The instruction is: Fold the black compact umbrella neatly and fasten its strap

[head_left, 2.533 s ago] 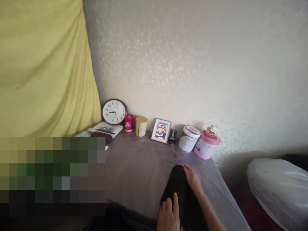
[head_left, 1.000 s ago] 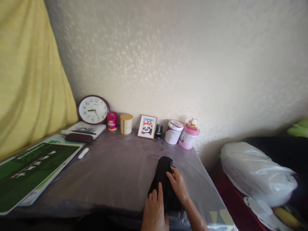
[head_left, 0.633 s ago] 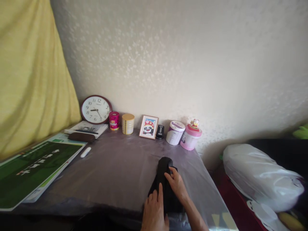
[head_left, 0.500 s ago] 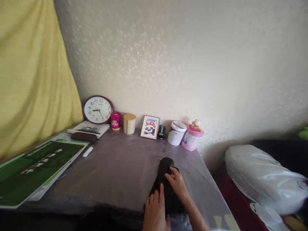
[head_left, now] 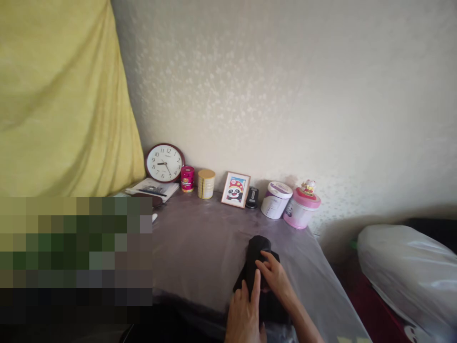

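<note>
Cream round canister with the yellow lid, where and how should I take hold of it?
Probably best to grip the cream round canister around its upright body, below the yellow lid, coming from the front. The patterned wall is behind it; the gap toward the pale-framed panda picture looks wider than the one toward the magenta cylindrical can.

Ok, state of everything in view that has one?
Left hand, index finger extended, on black cloth
Right hand, fingertips on cloth; pinch unclear
Black cloth, folded
Clock, upright, reading about 8:25
Magenta can, upright
Yellow-lidded canister, closed, upright
Panda picture frame, standing
White-and-purple tub, lid on
Pink tub, lid on
Cat figurine, on pink tub's lid
White plastic bag, bulging
</note>
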Tool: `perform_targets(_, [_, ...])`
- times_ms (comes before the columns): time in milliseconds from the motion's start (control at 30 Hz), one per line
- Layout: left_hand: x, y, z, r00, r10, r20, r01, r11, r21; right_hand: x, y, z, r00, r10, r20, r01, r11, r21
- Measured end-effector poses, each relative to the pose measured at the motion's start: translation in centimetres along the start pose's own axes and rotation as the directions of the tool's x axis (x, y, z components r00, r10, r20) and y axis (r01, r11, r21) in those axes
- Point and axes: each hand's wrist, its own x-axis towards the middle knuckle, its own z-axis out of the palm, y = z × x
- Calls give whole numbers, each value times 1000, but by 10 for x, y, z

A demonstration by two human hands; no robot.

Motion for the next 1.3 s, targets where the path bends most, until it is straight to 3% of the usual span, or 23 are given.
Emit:
perform_targets(200, [1, -1, 0, 1000, 8, 17, -8, 1000, 28, -3, -5, -4, 999, -4, 54, 5, 1000, -20])
perform_targets(400, [-5, -2, 4, 998, 21, -53, -17, 998, 62, -2, 0, 0, 996, -80, 49, 83, 994, -64])
perform_targets(733, [-5, -13, 17, 989, 94, -112, -82, 991, 105, -6, -6, 9, 977, -43, 210, 26, 996, 85])
perform_targets(1000, [-2, -24, 23, 992, 85, -94, -79, 994, 70, -17, -11, 15, 957, -255, 135, 270, 957, -107])
perform_targets(1100, [-3, -25, 21, 989, 100, -112, -94, 994, 55, -27, -13, 13, 916, -394, 70, 400, 901, -168])
perform_targets(1233, [-3, -28, 23, 984, 124, -129, -115, 991, 72, -33, -2, 3, 807, -589, -39, 558, 782, -277])
perform_targets(1300, [-3, -29, 24, 982, 135, -129, -125, 989, 84, -28, 8, -1, 749, -661, -40, 612, 714, -339])
